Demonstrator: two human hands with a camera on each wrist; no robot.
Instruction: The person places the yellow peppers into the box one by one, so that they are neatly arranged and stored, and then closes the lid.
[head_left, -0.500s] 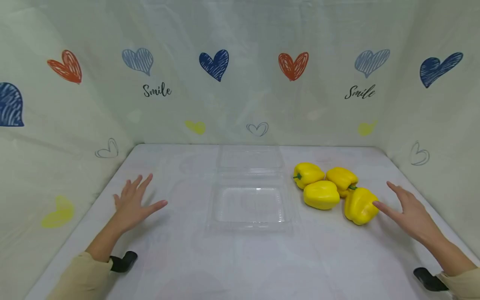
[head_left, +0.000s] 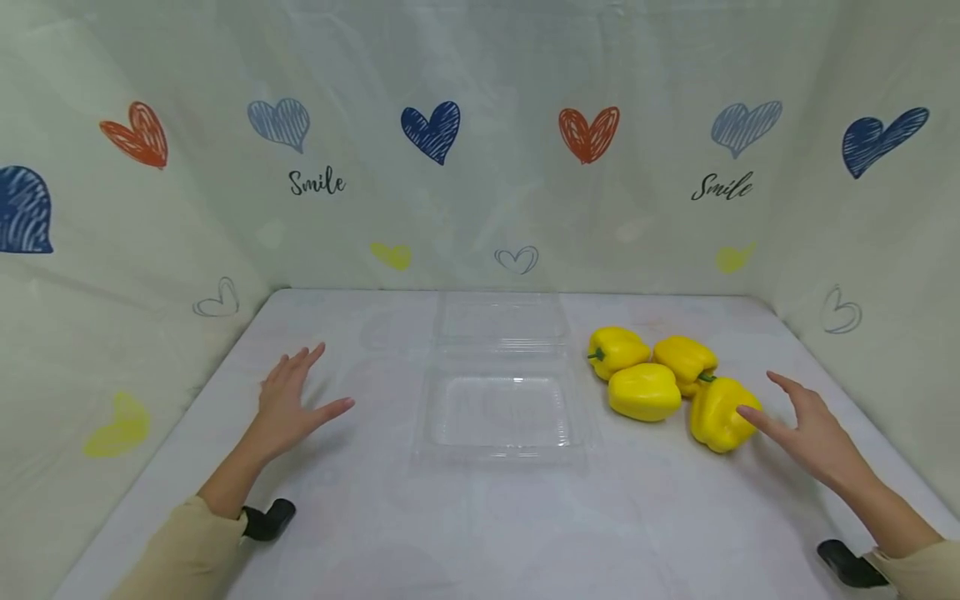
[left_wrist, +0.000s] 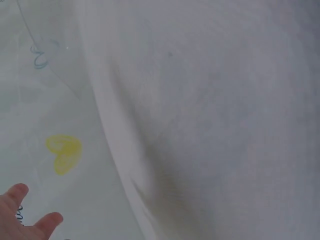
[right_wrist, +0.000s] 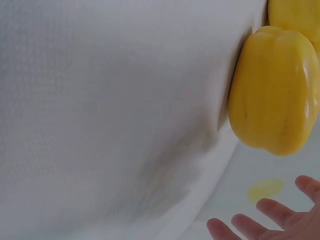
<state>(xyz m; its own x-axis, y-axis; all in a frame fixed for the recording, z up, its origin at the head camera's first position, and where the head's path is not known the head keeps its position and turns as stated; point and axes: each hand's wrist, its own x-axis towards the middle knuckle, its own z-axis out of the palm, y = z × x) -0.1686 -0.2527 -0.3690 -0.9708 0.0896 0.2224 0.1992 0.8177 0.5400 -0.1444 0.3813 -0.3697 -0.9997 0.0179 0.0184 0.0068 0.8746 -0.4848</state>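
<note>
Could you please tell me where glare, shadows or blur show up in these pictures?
Head view: fairly clear, small glints on the box and peppers, soft shadows on the table by the left hand and right hand; left wrist view: dim, the table soft, little detail; right wrist view: dim too, a shadow on the table, pale highlights on the nearest pepper.

The left hand (head_left: 287, 412) has shifted toward the clear container (head_left: 501, 454); the right hand (head_left: 813, 437), slightly leftward.
</note>
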